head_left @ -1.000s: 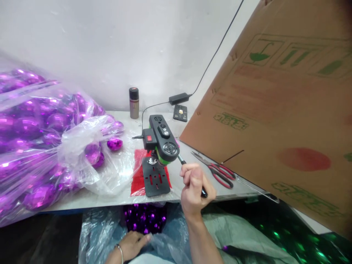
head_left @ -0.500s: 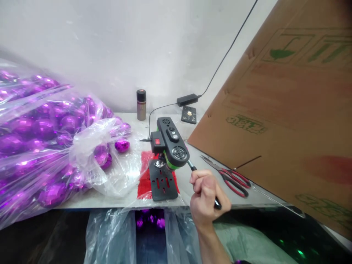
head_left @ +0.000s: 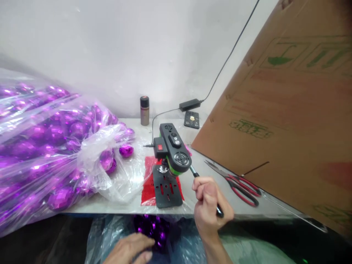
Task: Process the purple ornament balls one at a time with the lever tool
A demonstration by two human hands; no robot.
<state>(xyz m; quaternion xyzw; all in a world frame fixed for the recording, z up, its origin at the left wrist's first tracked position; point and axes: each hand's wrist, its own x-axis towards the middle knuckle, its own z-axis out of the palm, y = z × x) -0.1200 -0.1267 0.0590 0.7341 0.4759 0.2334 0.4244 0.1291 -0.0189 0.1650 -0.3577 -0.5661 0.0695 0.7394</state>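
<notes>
Right fingers (head_left: 202, 183) grip a black handle (head_left: 219, 211); left fingers (head_left: 140, 240) open near purple baubles (head_left: 154, 226).

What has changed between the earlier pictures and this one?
The left hand, out of view half a second ago, is back at the bottom, overlapping the shiny purple material, which shows more again; contact is unclear. The camera's view has shifted. The right hand still grips the black handle; the black device and scissors stay put.

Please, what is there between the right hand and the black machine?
In the head view, a metal shaft shows between the right hand and the black machine, leading into the gripped black handle.
</notes>
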